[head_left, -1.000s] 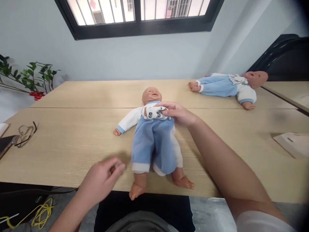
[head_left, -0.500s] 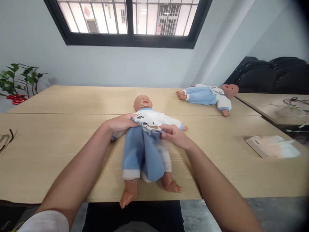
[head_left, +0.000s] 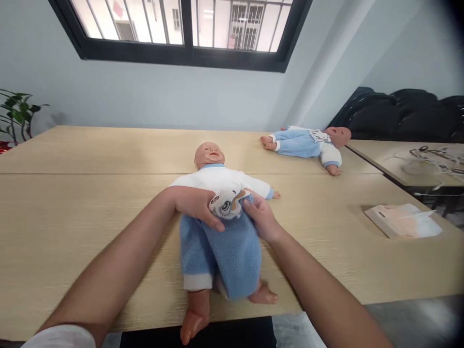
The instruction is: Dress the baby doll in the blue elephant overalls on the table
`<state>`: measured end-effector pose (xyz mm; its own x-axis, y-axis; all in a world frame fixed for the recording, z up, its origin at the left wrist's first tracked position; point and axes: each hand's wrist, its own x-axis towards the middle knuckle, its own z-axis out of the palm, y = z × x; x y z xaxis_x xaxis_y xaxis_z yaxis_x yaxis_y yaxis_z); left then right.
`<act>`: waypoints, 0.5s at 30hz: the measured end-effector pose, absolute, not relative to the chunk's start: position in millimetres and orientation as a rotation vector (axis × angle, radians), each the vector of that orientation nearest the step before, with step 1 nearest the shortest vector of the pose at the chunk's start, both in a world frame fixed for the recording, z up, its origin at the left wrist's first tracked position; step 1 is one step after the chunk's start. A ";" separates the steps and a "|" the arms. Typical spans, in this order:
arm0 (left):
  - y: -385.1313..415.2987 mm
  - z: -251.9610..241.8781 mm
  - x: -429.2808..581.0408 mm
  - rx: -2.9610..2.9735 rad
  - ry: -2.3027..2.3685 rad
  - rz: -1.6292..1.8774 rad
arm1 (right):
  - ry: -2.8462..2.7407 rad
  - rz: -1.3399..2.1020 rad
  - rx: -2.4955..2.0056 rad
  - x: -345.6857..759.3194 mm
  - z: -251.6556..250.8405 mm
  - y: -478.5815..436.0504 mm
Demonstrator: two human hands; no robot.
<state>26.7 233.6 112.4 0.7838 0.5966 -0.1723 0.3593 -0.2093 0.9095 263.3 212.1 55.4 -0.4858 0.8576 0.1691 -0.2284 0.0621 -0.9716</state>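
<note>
A baby doll (head_left: 226, 176) lies on its back on the table, head away from me, in a white top with blue collar and cuffs. Blue fleece trousers (head_left: 232, 258) cover its hips and legs; one bare foot sticks out past the white cuff, the other from beneath the loose trouser leg. My left hand (head_left: 195, 205) is closed around the folded waist, beside a cartoon animal face (head_left: 226, 204) on the cloth. At the other side of the waist, my right hand (head_left: 261, 215) pinches the blue edge between thumb and fingers.
A second doll (head_left: 300, 142) in similar clothes lies at the back right of the table (head_left: 90, 222). A tissue pack (head_left: 398, 220) is on the right. Cables (head_left: 431, 157) rest on a side table near black chairs (head_left: 384, 113). A potted plant (head_left: 18, 113) stands far left.
My right hand has closed on the waist edge, and the blue cloth now covers the white leg that showed before. My left hand has shifted right and downward, bunching the animal face.
</note>
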 end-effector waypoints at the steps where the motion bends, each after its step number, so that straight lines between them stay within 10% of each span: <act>1: 232.7 115.7 28.5 1.903 0.750 0.278 | -1.518 1.543 -0.660 266.4 58.2 213.5; 8: 244.1 114.7 15.4 1.855 0.784 0.428 | -2.265 1.679 -0.849 284.9 87.1 207.5; 15: 233.7 132.6 19.7 1.694 0.695 0.623 | -1.824 1.524 -0.703 273.8 62.0 211.2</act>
<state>19.7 233.7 132.6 0.6846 0.7275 0.0468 0.1255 -0.1808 0.9755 273.8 211.2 62.0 -0.6445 0.7515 0.1412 -0.0055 0.1802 -0.9836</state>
